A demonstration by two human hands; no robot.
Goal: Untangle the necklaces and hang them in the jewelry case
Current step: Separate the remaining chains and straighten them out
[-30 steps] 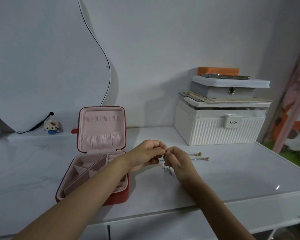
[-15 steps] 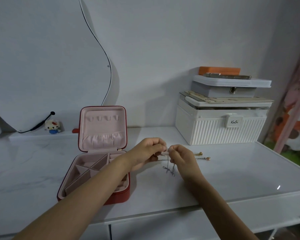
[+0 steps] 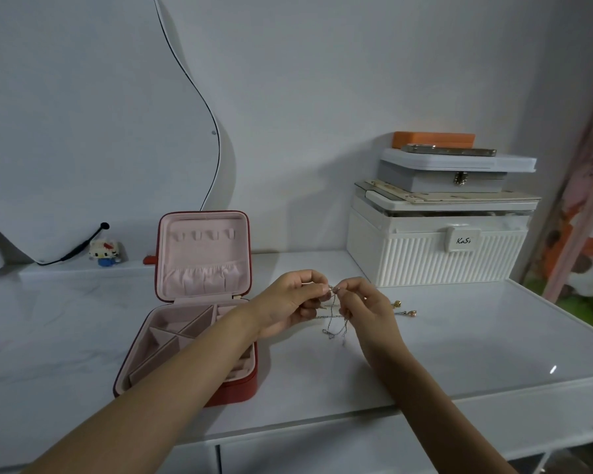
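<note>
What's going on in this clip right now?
A person is picking apart tangled necklaces above a white table. The left hand and right hand each pinch the chains near the top, with loose ends dangling. The red jewelry case stands open to the left, its lid hooks bare.

Our left hand (image 3: 290, 304) and right hand (image 3: 363, 307) meet above the table (image 3: 459, 354), with the necklaces (image 3: 336, 323) between them. The open case (image 3: 199, 302) sits just left of our hands. Stacked boxes (image 3: 439, 234) stand behind, to the right. A toy (image 3: 104, 252) sits far left, behind the case.
</note>
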